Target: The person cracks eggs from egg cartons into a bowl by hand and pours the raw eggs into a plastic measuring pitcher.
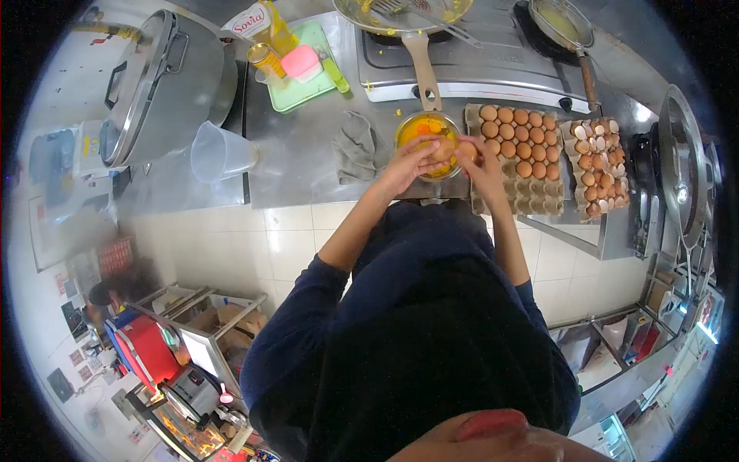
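Observation:
Over a metal bowl (454,172) of yellow yolks and egg white, my two hands are close together. My left hand (406,167) is closed around a brown egg (443,149). The fingers of my right hand (483,167) pinch brown shell at the egg's right side; whether this is the same egg or a separate piece I cannot tell. Right of the bowl, an egg tray (531,202) holds several whole brown eggs, with bare cups at its near end. Beyond it is a second tray (571,165) piled with broken eggshells.
A grey cloth (356,150) lies left of the bowl. Behind stands a gas stove (493,73) with a frying pan whose handle (422,69) points at me. Further left are a clear plastic jug (219,154), a green tray (312,37) and a big lidded pot (196,85).

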Motion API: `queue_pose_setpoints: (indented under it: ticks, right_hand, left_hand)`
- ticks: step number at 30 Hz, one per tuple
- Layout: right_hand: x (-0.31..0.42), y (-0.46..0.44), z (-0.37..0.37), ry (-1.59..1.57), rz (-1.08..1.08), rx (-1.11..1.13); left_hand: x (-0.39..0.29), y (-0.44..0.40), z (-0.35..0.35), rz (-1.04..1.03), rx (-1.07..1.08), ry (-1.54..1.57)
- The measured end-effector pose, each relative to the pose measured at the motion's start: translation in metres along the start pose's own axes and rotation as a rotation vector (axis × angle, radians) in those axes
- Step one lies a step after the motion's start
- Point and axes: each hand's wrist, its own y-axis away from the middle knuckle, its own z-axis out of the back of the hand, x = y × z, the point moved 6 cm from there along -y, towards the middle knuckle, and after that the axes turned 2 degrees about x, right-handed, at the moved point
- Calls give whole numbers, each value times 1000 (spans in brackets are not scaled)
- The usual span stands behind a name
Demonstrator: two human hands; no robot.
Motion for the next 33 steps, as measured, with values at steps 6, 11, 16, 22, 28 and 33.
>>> queue_pose_setpoints:
  ticks: [6,11,16,22,28,33]
  right_hand:
    - [-21,-11,-6,290,-95,129]
    - [-30,-16,-9,466,107,-14]
    - [-38,-15,-10,547,113,-32]
    - [-30,-12,-11,667,234,-43]
    - [-8,-6,-11,816,365,-74]
    - [8,0,-8,772,492,-150]
  left_hand:
    - [-22,11,-11,-204,-22,-407]
    - [-34,9,-9,-447,-152,-891]
    - [-36,10,-15,-516,-217,-1175]
    - [-30,6,-13,-609,-189,-1279]
    - [-33,14,-19,-696,-109,-1431]
    - [-50,29,-44,-851,-99,-1574]
